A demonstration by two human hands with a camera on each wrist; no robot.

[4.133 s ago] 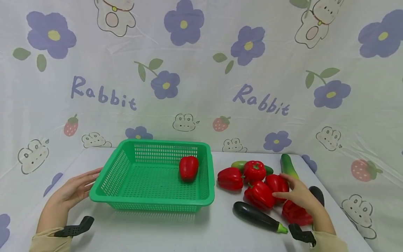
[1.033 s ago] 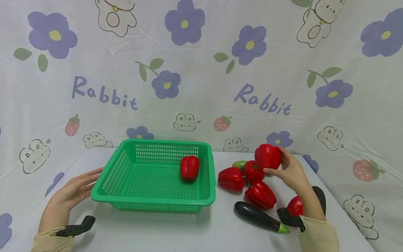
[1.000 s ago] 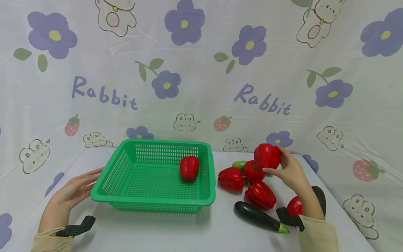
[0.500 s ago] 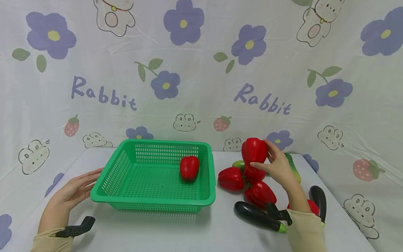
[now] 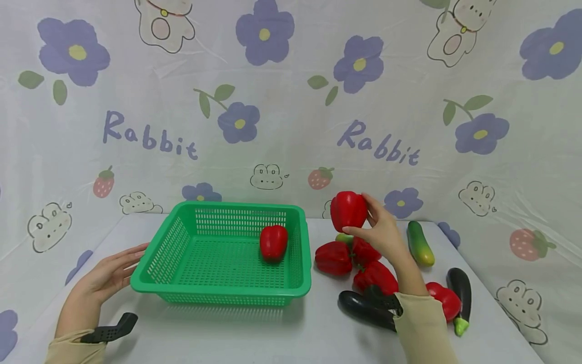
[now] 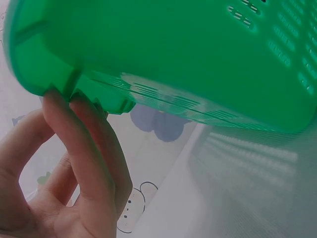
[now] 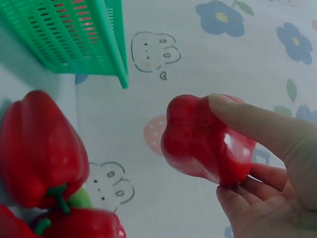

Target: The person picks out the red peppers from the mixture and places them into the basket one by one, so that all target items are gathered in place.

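Pepper [image 5: 348, 211] clamped between thumb and fingers of right hand [image 5: 382, 232]: grip snugly, carry above green basket [image 5: 220, 291], steadying its rim with loosely bent fingers of left hand [image 5: 109, 275].

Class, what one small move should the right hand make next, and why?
Probably a shift leftward, over the green basket: the right hand holds a red pepper in the air, right of the basket's rim, and another red pepper already lies inside.

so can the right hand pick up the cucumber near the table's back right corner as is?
Probably not: the right hand grips a red pepper, though nothing seems to cover the cucumber.
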